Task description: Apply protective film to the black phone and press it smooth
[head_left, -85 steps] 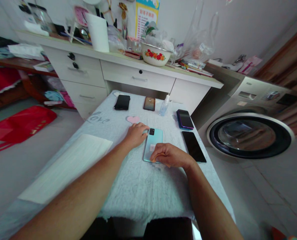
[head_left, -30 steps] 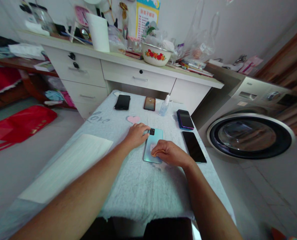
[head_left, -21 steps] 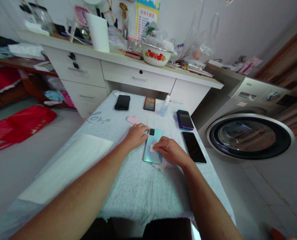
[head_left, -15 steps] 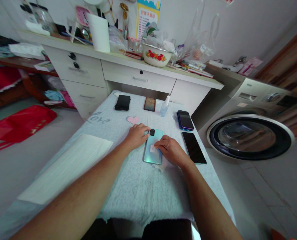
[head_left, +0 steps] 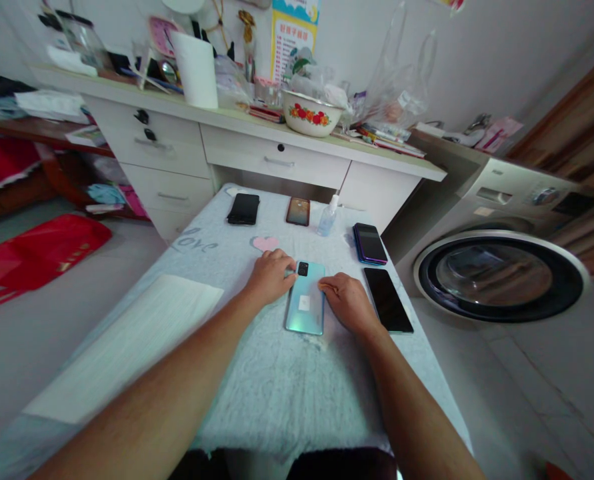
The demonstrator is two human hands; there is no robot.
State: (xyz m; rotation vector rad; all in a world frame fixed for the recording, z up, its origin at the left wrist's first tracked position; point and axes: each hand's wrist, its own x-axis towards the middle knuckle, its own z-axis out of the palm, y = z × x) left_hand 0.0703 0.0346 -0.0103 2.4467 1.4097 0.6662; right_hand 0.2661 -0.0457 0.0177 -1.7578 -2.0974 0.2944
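A light blue-green smartphone lies back side up on the cloth, its dark camera block at the top left and a small whitish label near its middle. My left hand is at the phone's upper left edge, with curled fingers and thumb gripping it there. At the right edge is my right hand, thumb and fingertips pinched together. Whether anything small is between those fingertips is too fine to see. A black-screened phone lies just right of that hand.
Around the table lie a stack of phones, a clear spray bottle, a brown phone case, a black phone and a white sheet. A white desk stands behind; a washing machine is at the right.
My right hand has moved from over the phone's back to its right edge, uncovering the label. The left hand stays at the upper left edge. The view has tilted slightly.
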